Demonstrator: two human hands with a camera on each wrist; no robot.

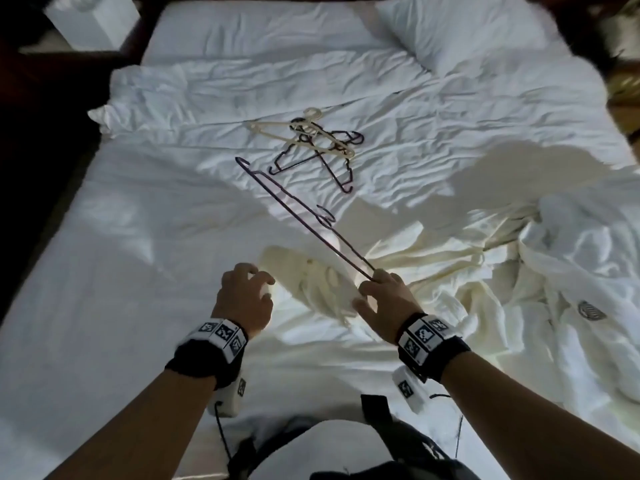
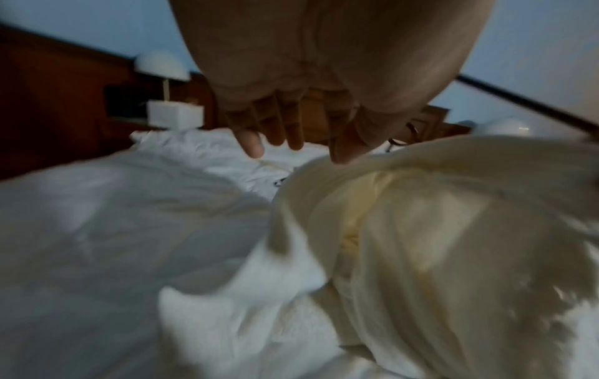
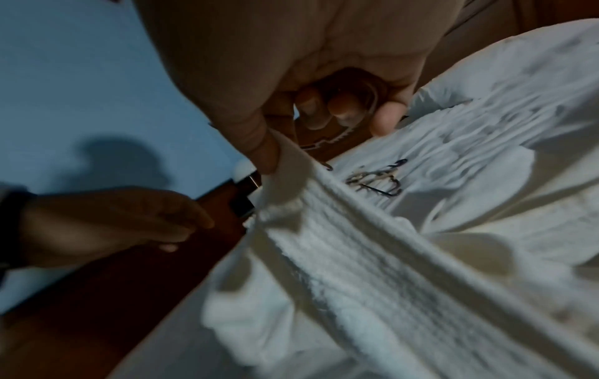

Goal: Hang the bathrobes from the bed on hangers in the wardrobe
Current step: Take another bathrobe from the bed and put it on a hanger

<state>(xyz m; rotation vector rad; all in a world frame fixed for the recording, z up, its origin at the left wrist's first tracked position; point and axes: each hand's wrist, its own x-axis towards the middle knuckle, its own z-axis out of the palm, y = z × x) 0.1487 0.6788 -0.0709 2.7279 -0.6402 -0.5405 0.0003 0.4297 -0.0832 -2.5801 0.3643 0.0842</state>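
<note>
A cream bathrobe (image 1: 433, 261) lies crumpled on the right half of the bed (image 1: 104, 254). One fold of it is raised between my hands. My right hand (image 1: 370, 289) grips one end of a thin dark hanger (image 1: 294, 206), which slants up and to the left over the sheet. In the right wrist view the thumb of my right hand (image 3: 324, 133) pinches the bathrobe's ribbed edge (image 3: 356, 243). My left hand (image 1: 259, 282) hovers just left of the raised fold, fingers relaxed and holding nothing. Its thumb (image 2: 343, 151) is at the bathrobe's rim (image 2: 421, 230). No wardrobe is in view.
A second, white bathrobe (image 1: 571, 271) with a round emblem lies at the bed's right edge. A cream hanger and dark hangers (image 1: 311, 140) lie tangled mid-bed. A pillow (image 1: 467, 36) sits at the head. A white lamp (image 2: 162, 66) stands on the bedside table.
</note>
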